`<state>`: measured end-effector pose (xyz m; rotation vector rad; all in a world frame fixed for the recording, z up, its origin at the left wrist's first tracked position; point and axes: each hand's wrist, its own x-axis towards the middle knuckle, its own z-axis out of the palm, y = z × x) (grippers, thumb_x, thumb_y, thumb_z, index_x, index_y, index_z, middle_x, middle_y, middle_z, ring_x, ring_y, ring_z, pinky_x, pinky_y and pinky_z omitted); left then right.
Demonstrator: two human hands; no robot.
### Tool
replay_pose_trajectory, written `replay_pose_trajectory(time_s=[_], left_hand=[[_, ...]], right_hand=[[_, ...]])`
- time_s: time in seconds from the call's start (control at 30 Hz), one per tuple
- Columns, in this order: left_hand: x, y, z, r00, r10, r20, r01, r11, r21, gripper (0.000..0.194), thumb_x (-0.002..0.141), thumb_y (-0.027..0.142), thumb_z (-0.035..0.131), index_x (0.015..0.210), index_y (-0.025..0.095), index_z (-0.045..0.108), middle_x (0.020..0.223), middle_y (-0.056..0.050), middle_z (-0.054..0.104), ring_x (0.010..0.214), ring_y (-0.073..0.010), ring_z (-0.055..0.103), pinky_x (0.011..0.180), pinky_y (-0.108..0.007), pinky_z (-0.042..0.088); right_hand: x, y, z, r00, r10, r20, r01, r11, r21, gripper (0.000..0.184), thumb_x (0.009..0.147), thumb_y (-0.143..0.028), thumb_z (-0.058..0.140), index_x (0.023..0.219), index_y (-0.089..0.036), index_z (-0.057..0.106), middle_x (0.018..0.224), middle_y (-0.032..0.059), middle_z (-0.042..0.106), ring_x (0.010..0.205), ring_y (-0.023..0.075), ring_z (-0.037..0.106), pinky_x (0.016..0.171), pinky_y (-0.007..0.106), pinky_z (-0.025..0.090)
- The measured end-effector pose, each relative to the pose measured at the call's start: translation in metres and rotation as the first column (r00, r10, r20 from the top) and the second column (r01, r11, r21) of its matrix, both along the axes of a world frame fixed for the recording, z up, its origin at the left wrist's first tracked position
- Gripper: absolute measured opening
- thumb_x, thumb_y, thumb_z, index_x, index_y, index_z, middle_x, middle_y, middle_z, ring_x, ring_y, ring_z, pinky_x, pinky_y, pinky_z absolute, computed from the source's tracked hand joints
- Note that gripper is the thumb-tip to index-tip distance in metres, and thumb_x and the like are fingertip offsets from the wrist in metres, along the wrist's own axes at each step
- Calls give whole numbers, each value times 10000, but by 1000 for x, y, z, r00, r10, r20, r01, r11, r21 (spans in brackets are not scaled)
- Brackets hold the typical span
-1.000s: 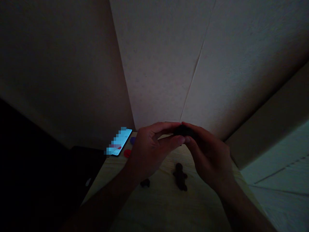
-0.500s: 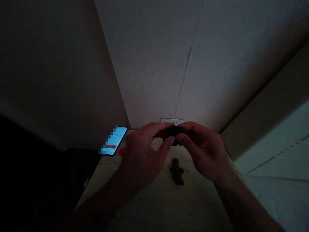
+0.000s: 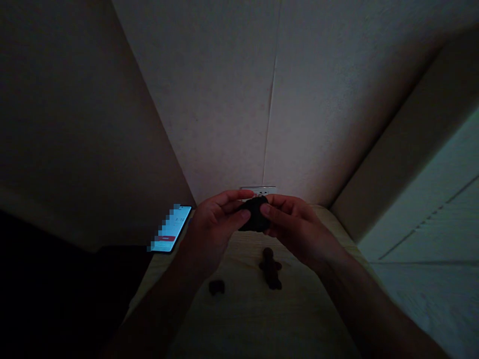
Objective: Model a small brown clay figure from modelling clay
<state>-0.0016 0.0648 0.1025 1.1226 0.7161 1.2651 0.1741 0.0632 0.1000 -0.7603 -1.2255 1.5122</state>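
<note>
Left hand (image 3: 211,232) and right hand (image 3: 295,222) pinch a black lump (image 3: 256,214) over a wooden table (image 3: 239,259)

The scene is dim, seen from the wearer's head and looking down. Both bare hands meet near the centre, in front of the far edge of the table, with the black lump between them. The left hand grips the lump's left side, its thumb pressed on the near face and its index finger reaching along the top. The right hand pinches the right side, thumb on the near face and fingers curled behind. The lump is rounded and dark; its finer detail is lost in shadow.

On the table, below and slightly right of the lump, lies a dark brown figure (image 3: 271,269) shaped like a little person, with a round head, stubby arms and legs. To its left, near the left forearm, sits a small dark piece (image 3: 217,287), too shadowed to make out. At the table's far left corner rests a phone (image 3: 175,229) with a lit, bluish screen, partly blurred, showing a red bar. Behind the hands, a wall socket (image 3: 267,190) is set low in a pale wall (image 3: 217,124) with a thin vertical seam.
</note>
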Motion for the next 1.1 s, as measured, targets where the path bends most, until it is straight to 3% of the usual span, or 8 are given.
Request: replay_pose_trajectory(time_s=[0.17,0.33,0.43,0.53,0.6,0.73,1.0,1.1], left_hand=[[6,-3,7,990,-32,136,52,988,-147,371,682,158,900,1020,179,748,878,-43,815,782,-184,748,736,-274,555],[9,-2,4,989,-53,139,70,990,-119,307,695,200,913,962,188,761,917,-35,811,834,-174,742,770,-266,549],[7,0,3,994,80,69,-78,996,-29,261,760,233,892,977,194,752,945,-27,820,875,-159,751,815,-251,556],[5,-1,6,966,251,-62,-248,967,58,318,801,255,880,1072,218,718,945,-13,823,892,-172,775,834,-264,579],[4,-4,9,944,297,-143,-282,953,114,377,793,266,889,1116,226,699,930,-15,826,897,-200,793,824,-286,600],[4,-11,9,939,303,-162,-272,944,185,388,775,257,903,1104,226,699,945,-27,839,912,-218,808,805,-284,622],[3,-14,4,980,195,-32,-190,975,111,342,799,211,891,1082,217,698,941,-20,841,877,-183,807,782,-232,631],[4,-17,8,984,178,-21,-176,982,75,352,813,242,883,1104,226,686,909,-7,824,817,-167,794,727,-222,636]], right_hand=[[6,3,2,983,101,-151,-123,981,-150,242,802,-358,840,770,-193,666,746,-7,657,621,109,566,661,264,541],[8,5,0,977,117,-179,-158,959,-236,222,795,-340,825,815,-175,677,764,2,658,610,95,560,532,206,472],[4,2,3,993,-109,-49,106,993,-53,303,840,-420,809,985,-176,705,767,-2,666,569,92,567,469,201,438],[0,-5,7,946,-321,43,305,928,211,549,769,-401,895,1235,-232,660,1112,61,738,752,139,710,607,257,589],[0,-10,9,936,-336,99,283,891,354,574,750,-371,920,1252,-255,670,1253,86,731,886,187,759,762,338,653],[2,-13,9,857,-445,259,213,765,607,335,837,-342,863,1141,-238,769,1115,78,807,951,232,772,875,406,646],[5,-18,15,766,-512,389,74,672,737,161,853,-253,799,997,-182,781,796,17,782,663,152,707,648,274,566],[6,-21,16,786,-483,387,74,694,716,85,873,-241,755,926,-178,773,704,-6,726,574,118,635,545,229,511]])
